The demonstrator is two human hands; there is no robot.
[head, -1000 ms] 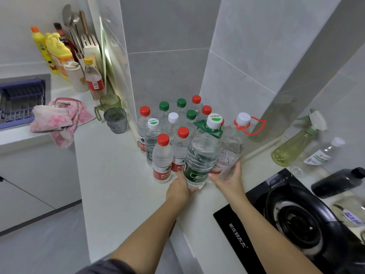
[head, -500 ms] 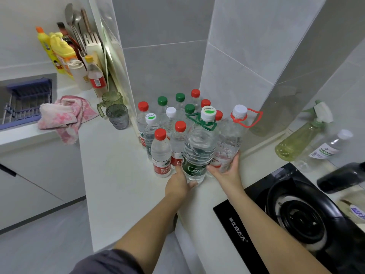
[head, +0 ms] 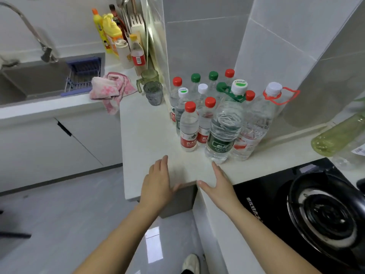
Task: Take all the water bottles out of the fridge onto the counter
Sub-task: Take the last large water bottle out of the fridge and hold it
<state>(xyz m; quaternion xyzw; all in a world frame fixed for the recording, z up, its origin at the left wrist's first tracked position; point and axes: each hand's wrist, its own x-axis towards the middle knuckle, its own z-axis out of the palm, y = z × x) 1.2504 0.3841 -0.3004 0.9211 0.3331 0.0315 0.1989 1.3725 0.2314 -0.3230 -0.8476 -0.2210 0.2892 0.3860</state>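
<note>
Your hands have drawn back off the bottles [head: 224, 133]: left hand [head: 158, 182] and right hand [head: 218, 184] sit over the near edge of the surface [head: 146, 139], fingers [head: 163, 165] released, holding nothing. Beyond them, the bottles stand upright, clustered against the tiled wall [head: 197, 46].

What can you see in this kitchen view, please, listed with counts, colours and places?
Small water bottles: about ten, clear with red, green or white caps, clustered in the counter corner.
Large green-handled bottle: one, clear, front of cluster.
Large red-handled bottle: one, clear, right of it.
Glass cups: two, green and grey, left of the bottles.
Cloth: one, pink, by the sink.
Detergent bottles: two, yellow, against the back wall.
Gas stove: one, black, right.
Spray bottle: one, pale green, far right.
Left hand: open, at the counter's edge.
Right hand: open, beside it, holding nothing.
</note>
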